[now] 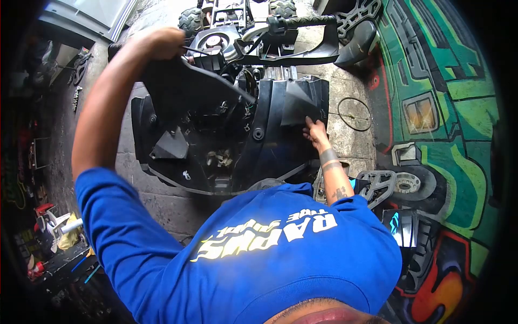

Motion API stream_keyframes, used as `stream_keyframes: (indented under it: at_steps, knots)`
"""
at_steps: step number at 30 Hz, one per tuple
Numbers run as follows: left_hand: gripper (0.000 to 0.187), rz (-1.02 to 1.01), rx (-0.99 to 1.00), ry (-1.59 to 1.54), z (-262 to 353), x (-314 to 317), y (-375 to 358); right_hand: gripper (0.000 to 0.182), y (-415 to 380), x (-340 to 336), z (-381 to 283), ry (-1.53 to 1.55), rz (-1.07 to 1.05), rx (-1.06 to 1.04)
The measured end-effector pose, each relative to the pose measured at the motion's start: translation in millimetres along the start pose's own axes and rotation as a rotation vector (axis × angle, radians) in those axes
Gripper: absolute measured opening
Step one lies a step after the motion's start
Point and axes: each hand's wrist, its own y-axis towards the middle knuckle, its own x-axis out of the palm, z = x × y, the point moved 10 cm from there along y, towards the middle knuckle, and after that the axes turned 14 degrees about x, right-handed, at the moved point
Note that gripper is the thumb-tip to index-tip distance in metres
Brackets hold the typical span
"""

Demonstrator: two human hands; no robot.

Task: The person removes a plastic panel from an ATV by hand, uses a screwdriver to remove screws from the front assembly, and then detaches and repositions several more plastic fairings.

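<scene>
A large black plastic ATV body panel (208,154), with fender sections on both sides, lies in front of me. Raised at the upper left, my left hand (168,43) is closed around the edge of a dark upper panel section (181,86); its fingertips are partly hidden. My right hand (315,133) is at the right fender (278,143), fingers partly stretched out, near the lower corner of a grey, shiny triangular patch (297,105). A similar grey triangular piece (171,144) shows on the left side. Wiring (245,81) is visible behind the panel.
Beyond the panel stand an ATV frame (229,13), a tyre (190,20) and a handlebar (307,21). A black ring (354,114) lies on the floor to the right, beside a green painted wall (458,108). Loose parts (377,183) sit at the lower right; tools lie at the left.
</scene>
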Motion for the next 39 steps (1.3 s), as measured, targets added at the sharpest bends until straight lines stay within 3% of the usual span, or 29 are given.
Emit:
stream_keyframes:
  at_steps: [2,4,7,8,10,11,12,14,16,18,20,23,26,30,32,33,39]
  knots:
    - [0.016,-0.134,0.048,0.059,6,18,55,0.041,-10,9,4,-0.148,-0.065,0.007]
    - [0.014,-0.045,0.066,0.108,29,10,81,0.039,-14,10,14,-0.260,-0.025,0.020]
    - [0.021,-0.116,0.180,0.007,42,44,127,0.036,-13,8,22,-0.357,0.049,-0.070]
    - [0.018,-0.356,0.492,0.572,63,76,139,0.036,-11,8,25,-0.350,0.057,-0.062]
    - [0.015,0.089,0.322,0.057,55,68,153,0.036,-12,6,25,-0.353,0.106,-0.117]
    - [0.015,0.161,0.239,-0.059,48,74,151,0.039,-16,4,21,-0.354,0.173,-0.167]
    - [0.020,0.442,0.351,-0.109,49,74,142,0.039,-10,1,29,-0.348,0.180,-0.154]
    - [0.032,0.696,0.213,-0.312,45,65,99,0.044,2,-2,29,-0.441,0.311,-0.240]
    - [0.038,0.819,-0.092,-0.420,28,66,38,0.046,-13,-1,17,-0.442,0.288,-0.208]
    - [0.052,0.834,-0.230,-0.563,28,87,-9,0.052,-18,0,15,-0.434,0.250,-0.180]
    - [0.080,0.816,-0.270,-0.357,72,106,-36,0.055,-18,0,11,-0.483,0.234,-0.149]
    - [0.103,0.476,-0.405,-0.482,117,149,-40,0.046,-19,13,9,-0.595,0.026,0.000]
    - [0.083,0.480,-0.493,-0.475,120,181,-44,0.045,-20,17,9,-0.610,-0.058,0.098]
    - [0.080,0.531,-0.461,-0.486,111,200,-49,0.045,-21,15,13,-0.596,0.008,0.038]
    - [0.081,0.630,-0.541,-0.537,102,197,-60,0.044,-29,12,5,-0.483,0.112,-0.072]
    - [0.081,0.619,-0.629,-0.643,100,188,-66,0.044,-27,14,6,-0.497,0.086,-0.059]
    - [0.085,0.585,-0.640,-0.670,90,209,-59,0.043,-18,12,11,-0.501,0.063,-0.051]
